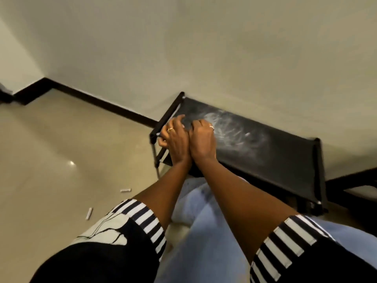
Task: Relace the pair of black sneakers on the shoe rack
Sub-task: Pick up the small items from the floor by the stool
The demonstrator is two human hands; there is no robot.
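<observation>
Head view — tilted, close above shoe rack (285, 160).

Two of most things, one rack

Two hands, the left hand (175, 139) and the right hand (203, 139); two shiny rings, the left ring (170, 130) on one and the right ring (211, 127) on the other; one black shoe rack (275, 160); two little white sticks on the floor (51, 160), the far stick (125, 190) and the near stick (89, 213); two stripy sleeves, the left sleeve (140, 217) and the right sleeve (285, 240); two bare arms, the left arm (163, 190) and the right arm (240, 201).
</observation>
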